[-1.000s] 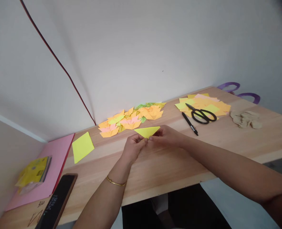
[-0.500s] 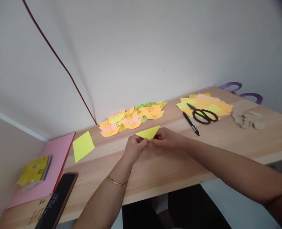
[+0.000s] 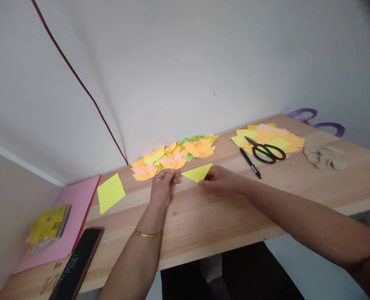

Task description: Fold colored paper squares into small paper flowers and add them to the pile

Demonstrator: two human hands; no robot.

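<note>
A yellow sheet of paper folded into a triangle is pinched at its lower right side by my right hand, thumb in front and the other fingers partly behind it. Just left of the triangle's left tip is my left hand, off the paper, its fingers loosely curled and the thumb a little apart from them. Beyond my hands lies a pile of folded paper pieces in orange, pink, yellow and green, several with small dots on them.
To the right are black scissors on loose paper pieces, a black pen and a crumpled beige cloth. Leftward lie a yellow square sheet, a phone and a yellow packet on a pink board.
My left hand has let go of the folded paper and moved left, away from it. My right hand keeps the triangle, which has shifted slightly right.
</note>
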